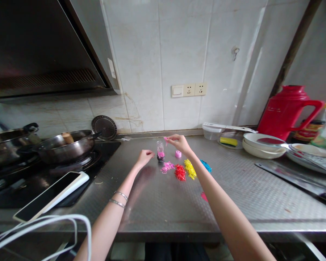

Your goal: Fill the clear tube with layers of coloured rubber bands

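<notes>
A small clear bottle (pixel 160 150) stands upright on the steel counter (pixel 179 203), partly filled with pink bits. My right hand (pixel 179 142) hovers just right of its mouth, fingers pinched on a pink bit (pixel 166 138). My left hand (pixel 144 157) rests left of the bottle with fingers curled, apart from it; I cannot see anything in it. A pink cap (pixel 178 154) lies right of the bottle. In front lie small piles: pink (pixel 167 167), red (pixel 180 172), yellow (pixel 190 169) and blue (pixel 206 166).
A phone (pixel 52 195) with a white cable lies on the black stove at left, behind it two pans (pixel 62 146). At right stand a red thermos jug (pixel 286 108), stacked bowls (pixel 263 144), a sponge dish (pixel 228 141) and a knife (pixel 296 179).
</notes>
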Tool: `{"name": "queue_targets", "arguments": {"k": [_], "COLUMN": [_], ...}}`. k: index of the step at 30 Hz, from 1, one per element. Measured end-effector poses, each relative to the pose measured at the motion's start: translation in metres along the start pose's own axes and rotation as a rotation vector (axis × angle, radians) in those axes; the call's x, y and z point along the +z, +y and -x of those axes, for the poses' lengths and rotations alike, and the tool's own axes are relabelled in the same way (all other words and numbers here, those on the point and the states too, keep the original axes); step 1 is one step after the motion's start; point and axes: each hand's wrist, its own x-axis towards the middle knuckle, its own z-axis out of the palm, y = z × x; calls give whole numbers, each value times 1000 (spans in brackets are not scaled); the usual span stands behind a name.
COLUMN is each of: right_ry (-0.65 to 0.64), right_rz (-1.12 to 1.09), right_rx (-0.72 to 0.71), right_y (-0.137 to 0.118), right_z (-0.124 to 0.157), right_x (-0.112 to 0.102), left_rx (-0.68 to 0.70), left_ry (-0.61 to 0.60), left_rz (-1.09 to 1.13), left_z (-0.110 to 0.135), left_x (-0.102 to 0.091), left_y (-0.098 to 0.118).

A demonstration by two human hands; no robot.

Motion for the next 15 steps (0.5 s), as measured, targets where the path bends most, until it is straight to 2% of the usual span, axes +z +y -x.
{"name": "queue_targets", "arguments": {"k": [8, 15], "right_ry": [151, 113], "right_rz": [-10, 41], "right_rx": [-20, 12], "right_y": [-4, 1], "right_z": [-27, -21], "right_x": [32, 46], "left_rx": [12, 11], "left_ry": [-13, -20], "left_rz": [8, 12], "left_z": [1, 1], "left_x": [1, 1], "left_y": [-1, -1]}}
